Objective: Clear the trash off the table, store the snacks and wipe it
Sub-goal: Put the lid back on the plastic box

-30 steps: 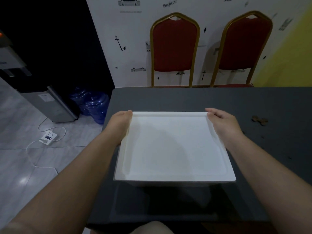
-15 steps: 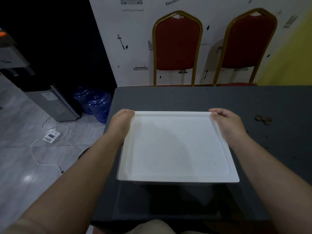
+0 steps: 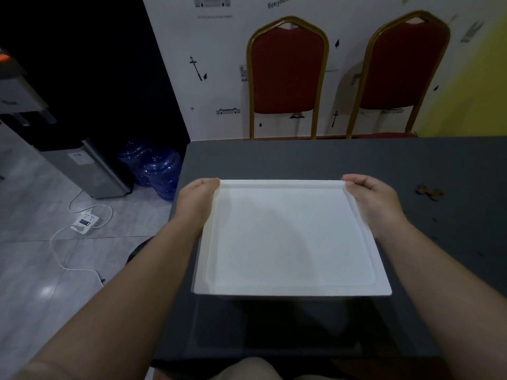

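My left hand point(image 3: 198, 200) grips the far-left corner of a white square tray point(image 3: 290, 239), fingers curled under the rim and out of sight, the knuckles and back of the hand lying along the tray's left edge. My right hand point(image 3: 374, 200) mirrors it at the far-right corner — thumb resting on top of the raised rim, the other fingers wrapped over the edge and hidden below. Both hands are closed on the tray; neither is spread wide. The tray spans the whole gap between them, its near edge toward me and nearer my forearms than my hands. It appears lifted slightly clear of the dark grey table point(image 3: 315, 160), for a dark shadow lies on the surface beneath its near edge. Its inner face is bare white with a shallow stepped border.

To the right of my right hand, well apart from the tray, a small brown scrap point(image 3: 429, 191) lies on the table, with a few tiny dark specks point(image 3: 434, 220) near it — too small to tell what they are. Beyond the far edge stand two red chairs with gold frames point(image 3: 287, 69) against a white wall. On the floor to the left are blue water jugs point(image 3: 156, 168) and a white power strip point(image 3: 85, 221) with its cord.
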`<state>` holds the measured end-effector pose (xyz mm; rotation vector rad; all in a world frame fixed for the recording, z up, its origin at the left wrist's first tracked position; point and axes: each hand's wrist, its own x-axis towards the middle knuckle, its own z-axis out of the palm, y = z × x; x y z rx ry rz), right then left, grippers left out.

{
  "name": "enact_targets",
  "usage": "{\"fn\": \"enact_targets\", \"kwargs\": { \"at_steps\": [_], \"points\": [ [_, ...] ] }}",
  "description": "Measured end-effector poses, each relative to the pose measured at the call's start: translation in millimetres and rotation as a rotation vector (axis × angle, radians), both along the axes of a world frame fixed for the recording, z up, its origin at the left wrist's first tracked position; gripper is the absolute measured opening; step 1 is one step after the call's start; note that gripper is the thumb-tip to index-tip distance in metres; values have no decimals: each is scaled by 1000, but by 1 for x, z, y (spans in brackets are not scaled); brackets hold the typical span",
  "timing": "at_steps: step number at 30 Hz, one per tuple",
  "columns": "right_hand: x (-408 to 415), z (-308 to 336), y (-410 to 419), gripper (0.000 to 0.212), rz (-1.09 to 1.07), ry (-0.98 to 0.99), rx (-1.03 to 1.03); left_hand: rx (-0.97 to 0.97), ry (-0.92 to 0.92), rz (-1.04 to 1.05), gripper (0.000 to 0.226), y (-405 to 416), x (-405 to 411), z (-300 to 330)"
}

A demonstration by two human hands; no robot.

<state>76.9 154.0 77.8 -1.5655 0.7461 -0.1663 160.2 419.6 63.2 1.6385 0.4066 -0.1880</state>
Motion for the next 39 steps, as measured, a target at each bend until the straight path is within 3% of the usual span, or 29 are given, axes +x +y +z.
{"fn": "enact_targets", "kwargs": {
  "at_steps": [29,32,37,39],
  "points": [
    [4,-3,0,16,36,23,-94,52,10,-136,12,4,4,-10],
    [7,-7,1,15,67,56,-246,136,-36,-167,15,2,3,-9],
    [10,-12,7,27,247,206,-792,469,-173,-228,32,-2,-4,-9],
    [9,-12,9,35,270,254,-917,655,-270,-251,38,-1,-7,-9]
  ]
}}
